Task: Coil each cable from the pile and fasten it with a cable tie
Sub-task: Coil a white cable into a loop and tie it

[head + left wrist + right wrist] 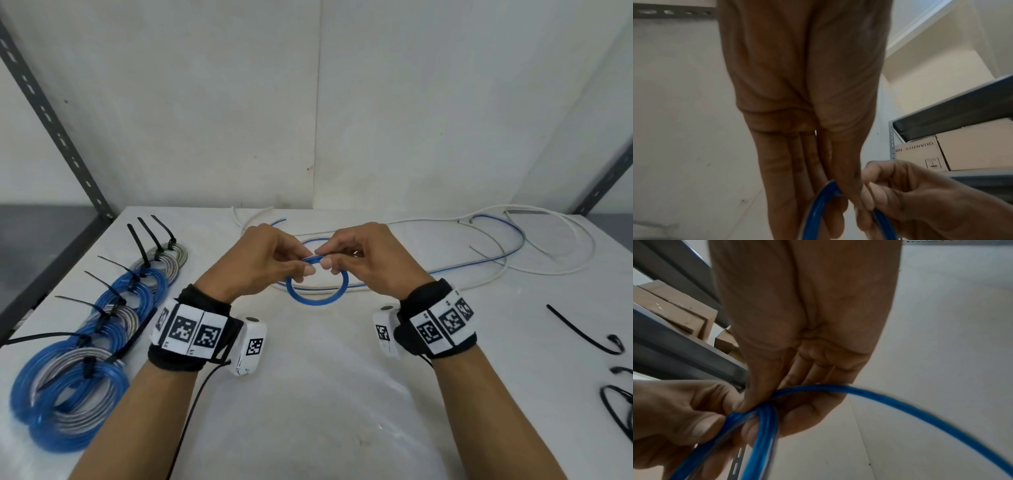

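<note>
A blue cable is wound into a small ring held above the white table. My left hand pinches the ring's top from the left, and my right hand pinches it from the right, thumbs nearly touching. In the right wrist view the blue cable bunches between the fingers of both hands, and its free length arcs away to the right. The left wrist view shows the blue cable under the fingertips. Its tail runs right along the table to the loose cable pile.
Several tied coils of blue and grey cable lie in a row along the table's left side, black tie tails sticking out. Loose black cable ties lie at the right edge. White and blue cables sprawl at the back right. Grey shelf uprights flank the wall.
</note>
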A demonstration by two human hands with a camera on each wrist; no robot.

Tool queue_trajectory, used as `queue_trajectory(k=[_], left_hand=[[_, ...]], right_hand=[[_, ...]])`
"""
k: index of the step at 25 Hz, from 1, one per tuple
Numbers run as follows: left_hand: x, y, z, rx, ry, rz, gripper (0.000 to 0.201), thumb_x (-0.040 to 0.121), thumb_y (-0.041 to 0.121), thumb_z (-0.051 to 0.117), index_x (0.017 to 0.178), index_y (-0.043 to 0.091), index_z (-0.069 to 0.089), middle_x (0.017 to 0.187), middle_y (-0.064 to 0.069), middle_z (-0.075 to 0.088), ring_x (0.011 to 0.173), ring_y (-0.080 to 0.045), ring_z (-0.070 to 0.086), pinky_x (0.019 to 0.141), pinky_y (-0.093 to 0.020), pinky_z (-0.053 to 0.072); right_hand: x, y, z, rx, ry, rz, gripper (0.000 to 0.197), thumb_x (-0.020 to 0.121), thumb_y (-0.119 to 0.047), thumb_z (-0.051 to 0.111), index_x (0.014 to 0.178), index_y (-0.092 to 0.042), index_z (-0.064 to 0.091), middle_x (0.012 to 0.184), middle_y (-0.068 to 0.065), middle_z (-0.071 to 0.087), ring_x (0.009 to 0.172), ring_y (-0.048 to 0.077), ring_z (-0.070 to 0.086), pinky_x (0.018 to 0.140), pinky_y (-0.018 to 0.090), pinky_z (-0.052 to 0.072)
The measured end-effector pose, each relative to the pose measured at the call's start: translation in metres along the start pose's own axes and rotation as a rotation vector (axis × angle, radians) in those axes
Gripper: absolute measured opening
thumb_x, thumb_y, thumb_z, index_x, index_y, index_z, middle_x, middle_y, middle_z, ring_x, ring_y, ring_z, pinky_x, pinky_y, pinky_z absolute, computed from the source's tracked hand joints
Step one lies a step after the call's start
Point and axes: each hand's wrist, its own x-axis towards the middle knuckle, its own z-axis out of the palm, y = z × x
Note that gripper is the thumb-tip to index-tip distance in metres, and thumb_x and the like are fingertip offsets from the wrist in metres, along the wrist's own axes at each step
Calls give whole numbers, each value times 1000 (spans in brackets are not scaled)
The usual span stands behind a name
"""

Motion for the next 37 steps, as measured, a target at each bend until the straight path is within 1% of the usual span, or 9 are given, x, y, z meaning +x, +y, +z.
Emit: queue_trajectory(k=[3,7,9,12,16,24,27,33,37], left_hand=[[-1,-7,-3,-192,-154,-50,19,94,24,72,96,5,72,74,-5,73,73,-23,72,85,-36,60],[-3,-2,3,-506,-303,-37,34,105,41,47,86,17,61,65,9,34,59,-12,28,67,-25,44],[-1,3,5,-539,-259,-38,38,106,43,43,78,23,60,67,11,30,61,-13,23,62,-23,39],[1,3,0,-555,-84,-37,37,104,42,43,79,16,50,69,6,27,61,-13,24,60,-25,38],[4,4,-11,-864,129,-12,38,109,36,36,76,17,44,70,3,17,59,-13,15,56,-24,31],[11,12,4,-1258,230,60,41,110,38,32,77,17,42,62,7,22,55,-11,13,52,-21,29],[10,12,5,-1262,181,39,43,109,37,32,74,15,44,60,5,22,52,-11,19,55,-23,39],[-2,11,-6,-846,-162,-94,48,102,31,29,68,9,52,51,-1,28,44,-19,31,81,-40,56],[-1,16,8,-579,-157,-166,51,109,41,35,66,16,46,56,4,22,51,-17,19,63,-29,47]], right_hand=[[-1,-2,1,31,7,-38,11,89,-8,75,93,-18,78,75,-12,73,70,14,69,73,24,55],[0,-6,2,66,75,-113,9,90,-9,74,98,-9,78,82,0,76,70,18,68,76,33,58],[1,-9,3,108,105,-111,10,90,-9,75,99,-9,79,84,3,77,71,22,70,75,34,59],[1,-10,-3,201,215,-40,10,89,-12,76,97,-7,78,82,5,77,71,22,74,67,31,59],[-2,-14,-8,355,320,8,12,92,-12,73,93,-1,75,85,12,77,77,24,76,58,30,58],[3,-27,31,599,458,11,11,96,-13,67,104,-6,70,91,13,78,86,28,76,58,32,60],[2,-28,27,583,490,-6,13,91,-9,72,104,-6,71,87,12,78,81,27,76,57,30,58],[-4,-20,-13,253,161,-26,10,89,-13,75,99,-11,76,80,3,77,71,17,73,56,24,52],[-6,-24,-8,105,44,-52,7,89,-12,76,94,-16,79,72,-10,73,67,9,67,59,14,48]])
